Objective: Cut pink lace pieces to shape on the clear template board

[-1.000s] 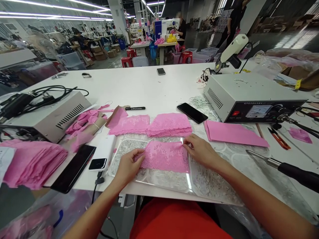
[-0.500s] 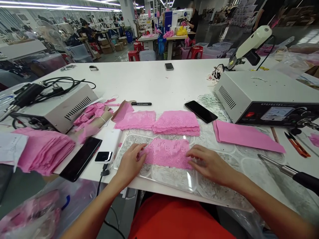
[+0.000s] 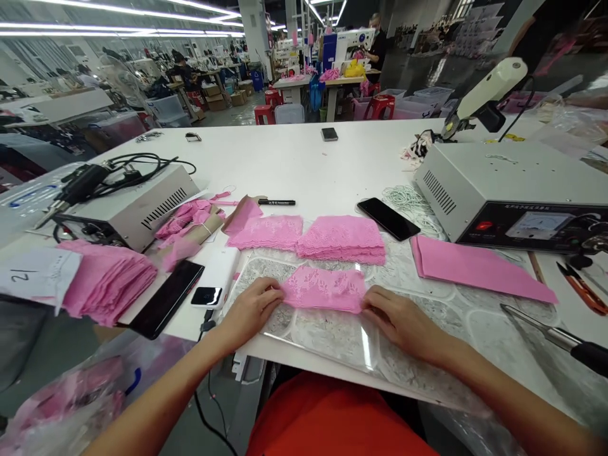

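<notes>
A small pink lace piece point(image 3: 325, 289) is stretched between my two hands over the clear mat point(image 3: 327, 335). My left hand point(image 3: 253, 311) pinches its left end, thumb and fingers together. Its right end is gripped by my right hand point(image 3: 399, 318) with the fingers curled. Just beyond the lace lie two pink lace stacks, one on the left point(image 3: 266, 232) and a thicker one on the right point(image 3: 342, 238). Folded pink fabric point(image 3: 479, 269) rests on the mat to the right.
Grey control boxes stand at left point(image 3: 128, 206) and right point(image 3: 517, 190). Around me lie a black phone point(image 3: 388, 218), a dark tablet-like phone point(image 3: 166, 299), a white power bank point(image 3: 218, 275), a black-handled tool point(image 3: 560, 339), orange snips point(image 3: 582, 288) and a pink fabric pile point(image 3: 109, 278).
Both hands have closed on the ends of the lace piece, and its near edge has risen a little. The camera view has shifted slightly.
</notes>
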A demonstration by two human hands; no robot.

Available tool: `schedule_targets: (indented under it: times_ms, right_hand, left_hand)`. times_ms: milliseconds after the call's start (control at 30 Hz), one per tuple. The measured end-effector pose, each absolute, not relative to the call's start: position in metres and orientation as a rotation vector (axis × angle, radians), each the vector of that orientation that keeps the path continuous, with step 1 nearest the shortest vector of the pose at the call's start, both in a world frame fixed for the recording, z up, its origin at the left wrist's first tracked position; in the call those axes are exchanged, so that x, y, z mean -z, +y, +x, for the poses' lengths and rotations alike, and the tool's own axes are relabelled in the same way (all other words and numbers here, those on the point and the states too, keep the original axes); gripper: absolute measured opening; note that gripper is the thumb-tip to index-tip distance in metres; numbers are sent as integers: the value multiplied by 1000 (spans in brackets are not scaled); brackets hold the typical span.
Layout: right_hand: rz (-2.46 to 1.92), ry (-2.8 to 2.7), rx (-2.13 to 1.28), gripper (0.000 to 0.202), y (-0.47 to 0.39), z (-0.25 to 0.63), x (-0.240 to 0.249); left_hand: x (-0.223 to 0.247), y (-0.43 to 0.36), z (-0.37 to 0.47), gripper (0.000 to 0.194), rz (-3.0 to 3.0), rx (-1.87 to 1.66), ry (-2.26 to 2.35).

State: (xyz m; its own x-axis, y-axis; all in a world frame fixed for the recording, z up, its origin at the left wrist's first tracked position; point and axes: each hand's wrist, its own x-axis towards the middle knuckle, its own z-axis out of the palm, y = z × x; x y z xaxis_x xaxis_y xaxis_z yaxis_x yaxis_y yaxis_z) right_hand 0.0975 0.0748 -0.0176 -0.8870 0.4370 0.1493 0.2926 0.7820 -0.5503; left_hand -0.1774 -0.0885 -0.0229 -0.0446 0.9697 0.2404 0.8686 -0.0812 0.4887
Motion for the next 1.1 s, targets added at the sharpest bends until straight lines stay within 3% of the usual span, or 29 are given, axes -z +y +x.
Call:
schedule_targets:
  times_ms: [300, 500, 733, 967, 1100]
  right_hand:
    - [-611, -2628, -969, 29, 119, 44, -40]
    - [-568, -2455, -743, 19, 160, -54, -70]
    - [-303, -2650, -539, 18, 155, -96, -12]
    - [-142, -2685, -582, 27, 95, 5, 28]
    - [-89, -2743, -416, 33, 53, 59, 40]
  left_hand:
    - [-33, -55, -224, 17, 1916, -716, 2049]
    - [-57, -17, -304, 23, 1928, -859, 2302]
    - [-21, -16, -343, 22, 1980, -651, 2288]
    - [-6, -33, -298, 32, 2079, -611, 2105]
    - [2, -49, -244, 30, 2255, -597, 1829]
